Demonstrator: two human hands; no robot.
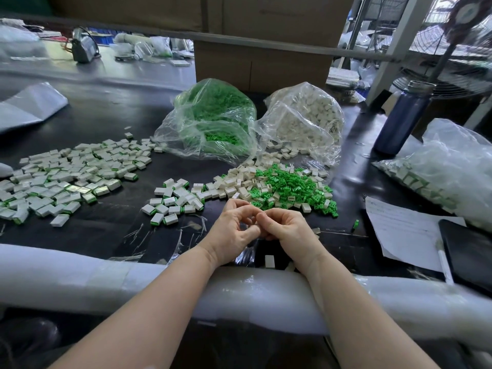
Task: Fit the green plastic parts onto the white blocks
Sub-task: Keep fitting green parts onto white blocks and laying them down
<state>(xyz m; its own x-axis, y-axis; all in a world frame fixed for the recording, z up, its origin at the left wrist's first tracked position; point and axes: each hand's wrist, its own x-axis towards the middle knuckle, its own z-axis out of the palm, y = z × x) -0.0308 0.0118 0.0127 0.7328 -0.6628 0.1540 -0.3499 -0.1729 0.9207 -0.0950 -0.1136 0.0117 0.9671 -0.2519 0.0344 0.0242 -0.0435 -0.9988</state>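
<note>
1. my left hand and right hand meet fingertip to fingertip just above the near edge of the worktop, both with fingers curled inward; whatever they pinch is hidden between them, so i cannot tell which piece each one holds.
2. loose green plastic parts lie mixed with bare white blocks just beyond my hands, toward the right.
3. finished blocks with green ends sit left of that pile, and a larger spread of them reaches the left edge.
4. two clear bags, one of green parts and one of white blocks, sit toward the far edge.
5. the pieces look small, light, stiff and smooth, likely slippery; i judge it best to pinch a block by its flat sides, open end facing the green part.
</note>
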